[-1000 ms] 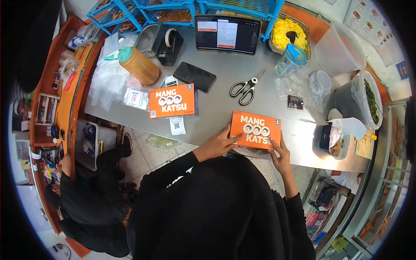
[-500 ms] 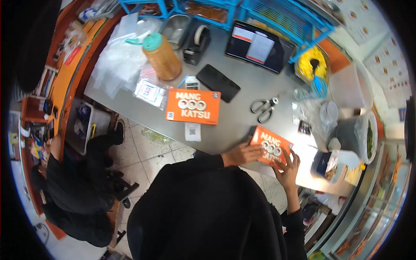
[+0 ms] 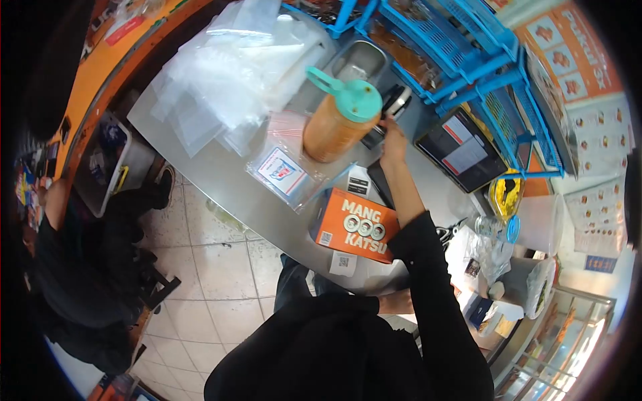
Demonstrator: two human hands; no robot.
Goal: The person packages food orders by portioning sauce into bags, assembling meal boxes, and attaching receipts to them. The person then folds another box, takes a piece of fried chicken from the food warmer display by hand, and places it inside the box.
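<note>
My right hand (image 3: 394, 142) reaches across the counter to the black tape dispenser (image 3: 374, 138), its fingers closed at the side of it near the roll. Low at the counter's front edge, my left hand (image 3: 396, 303) shows only in part; the right sleeve covers its fingers and whatever is under them. An orange "Mang Katsu" box (image 3: 354, 224) lies beneath my right forearm, over a printed paper slip (image 3: 343, 263). A black phone (image 3: 380, 184) is partly hidden by that forearm. Left of the dispenser stands an amber bottle (image 3: 338, 130) with a mint-green lid.
Clear plastic bags (image 3: 221, 80) spread over the counter's left part, near a small printed packet (image 3: 281, 175). A tablet (image 3: 461, 150) leans by blue racks (image 3: 461, 47). Scissors (image 3: 451, 230) and tubs (image 3: 528, 281) are at right. A person in black (image 3: 80, 267) sits at left.
My right hand has left the second orange box and moved up to the tape dispenser. My left hand and that box are now mostly behind the right sleeve. The view has turned and shifted left.
</note>
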